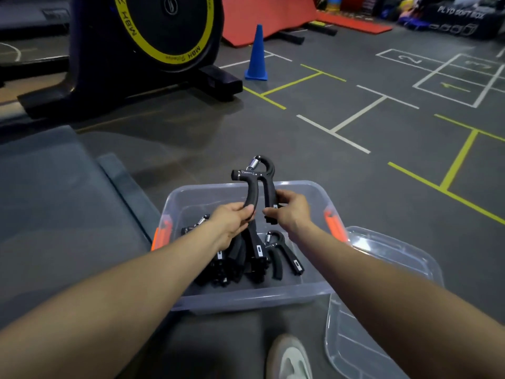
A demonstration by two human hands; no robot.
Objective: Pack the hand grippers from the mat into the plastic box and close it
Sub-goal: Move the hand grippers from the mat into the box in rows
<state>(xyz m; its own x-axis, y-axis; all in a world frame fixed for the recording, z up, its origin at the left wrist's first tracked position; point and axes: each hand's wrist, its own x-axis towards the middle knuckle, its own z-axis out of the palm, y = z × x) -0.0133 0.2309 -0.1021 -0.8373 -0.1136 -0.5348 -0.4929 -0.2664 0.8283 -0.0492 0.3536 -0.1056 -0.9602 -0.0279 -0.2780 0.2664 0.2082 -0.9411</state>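
At nine o'clock lies the grey mat (54, 203), and we see no grippers left on the part of it in view. Just right of it, at the centre of our view, sits the clear plastic box (246, 296) with its orange latches (161, 235) at the two ends. Several black hand grippers (246, 258) already lie heaped on the box floor, handles toward six o'clock, springs toward twelve.

Our left hand (232, 222) is curled round the end of the left handle of one more hand gripper (257, 184), held above the box with its spring at twelve o'clock. Our right hand (289, 209) pinches the end of the other handle between thumb and fingers. So both hands are grasping the same piece, neither one slack.

We judge that we are lowering this one in. To do it well, we should lay it flat beside the single gripper at the right of the heap, where bare floor shows, rather than on top of the pile, so nothing rises above the rim. Let go only once it rests.

At four o'clock the clear lid (382, 296) lies on the floor, touching the box's right end. It goes on last, pressed level before the latches snap. A shoe (289, 359) shows at six o'clock.
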